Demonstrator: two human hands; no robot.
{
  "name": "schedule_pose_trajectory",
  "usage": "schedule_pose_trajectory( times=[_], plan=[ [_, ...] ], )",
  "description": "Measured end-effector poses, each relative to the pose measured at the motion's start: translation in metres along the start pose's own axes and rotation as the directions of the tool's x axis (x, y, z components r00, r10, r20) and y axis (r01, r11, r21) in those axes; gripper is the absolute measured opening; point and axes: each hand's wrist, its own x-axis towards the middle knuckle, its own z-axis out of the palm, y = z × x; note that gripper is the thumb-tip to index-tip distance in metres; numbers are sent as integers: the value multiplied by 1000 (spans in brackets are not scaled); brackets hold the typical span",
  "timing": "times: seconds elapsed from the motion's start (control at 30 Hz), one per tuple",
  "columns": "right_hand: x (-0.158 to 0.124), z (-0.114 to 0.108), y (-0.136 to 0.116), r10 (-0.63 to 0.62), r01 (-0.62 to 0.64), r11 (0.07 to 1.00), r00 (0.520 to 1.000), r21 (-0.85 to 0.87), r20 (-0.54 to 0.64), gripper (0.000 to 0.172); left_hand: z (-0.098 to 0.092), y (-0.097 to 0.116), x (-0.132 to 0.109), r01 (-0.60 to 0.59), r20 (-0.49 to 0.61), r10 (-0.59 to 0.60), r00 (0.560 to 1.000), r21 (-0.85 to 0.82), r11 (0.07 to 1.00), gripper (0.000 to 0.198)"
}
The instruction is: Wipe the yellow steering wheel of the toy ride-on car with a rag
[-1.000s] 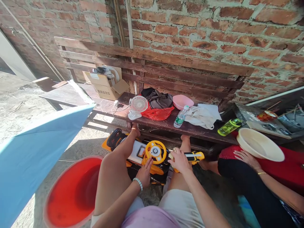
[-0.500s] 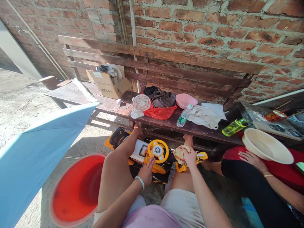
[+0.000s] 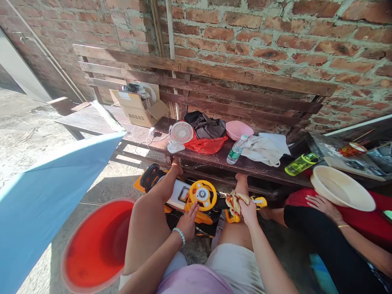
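A yellow and black ride-on toy car [image 3: 172, 196] stands on the ground between my legs, with part of it hidden by them. My left hand [image 3: 186, 225], a pale beaded bracelet at its wrist, rests with stretched fingers on the lower rim of the yellow steering wheel [image 3: 202, 195]. To the right, my right hand [image 3: 249, 211] is closed around a crumpled cream and red cloth [image 3: 234, 203]. That cloth lies against the toy car's right end, close to a yellow part [image 3: 259, 202] sticking out there. The fingertips of my right hand are partly hidden in its folds.
A wooden bench [image 3: 143, 141] ahead carries a cardboard box [image 3: 137, 114], fan [image 3: 181, 132], water bottle [image 3: 235, 152] and green bottle [image 3: 301, 164]. A red tub [image 3: 88, 249] stands left, beside a blue sheet [image 3: 58, 196]. A person's hand [image 3: 326, 207] and a cream basin [image 3: 343, 188] are right.
My right hand has shifted slightly down and right, and the cloth in it is bunched differently, more crumpled. My left hand stays at the steering wheel.
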Motion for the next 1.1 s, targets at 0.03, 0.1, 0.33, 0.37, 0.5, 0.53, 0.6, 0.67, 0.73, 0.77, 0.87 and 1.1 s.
schedule_pose_trajectory(
  times=[0.03, 0.1, 0.33, 0.37, 0.5, 0.53, 0.6, 0.67, 0.73, 0.77, 0.87, 1.1],
  plan=[
    [-1, 0, -4, 36, -34, 997, 999, 66, -39, 41, 0, -1, 0, 6, 0, -6, 1000, 1, 1000, 100],
    [-2, -1, -14, 120, -115, 976, 993, 184, -18, 40, 1, -1, 0, 14, -8, -14, 1000, 1, 1000, 101],
    [-17, -9, -43, 49, 1, 993, 912, -122, 408, 34, 4, -3, 1, -4, -11, 4, 1000, -43, 999, 102],
    [-16, -8, -42, 17, 52, 986, 915, -160, 402, 35, 4, -4, 1, -9, -13, 8, 1000, -53, 999, 103],
    [3, 1, -30, -84, 105, 976, 990, -193, 117, 38, 3, -4, 1, -15, -20, 13, 1000, -62, 998, 105],
    [11, 1, -26, -84, 87, 978, 996, -187, 22, 39, 2, -4, 0, -15, -14, 14, 1000, -54, 998, 105],
    [27, 1, -21, -61, 38, 986, 988, -162, -141, 41, 0, -4, 0, -11, 9, 12, 1000, -28, 1000, 105],
    [40, 0, -22, -45, 12, 990, 971, -139, -237, 42, -1, -4, 0, -7, 19, 7, 1000, -11, 1000, 103],
    [46, 2, -28, -86, 49, 988, 962, -144, -260, 40, 0, -5, 1, -6, 6, 6, 1000, -15, 1000, 103],
    [46, 4, -33, -129, 90, 983, 960, -160, -248, 39, 1, -5, 1, -8, -3, 8, 1000, -24, 1000, 103],
    [34, 14, -51, -292, 268, 939, 952, -214, -90, 34, 5, -6, 2, -19, -7, 18, 1000, -41, 999, 105],
    [-29, 16, -69, -264, 435, 872, 804, -225, 533, 34, 5, -5, 1, -10, -9, 10, 1000, -10, 1000, 102]
  ],
)
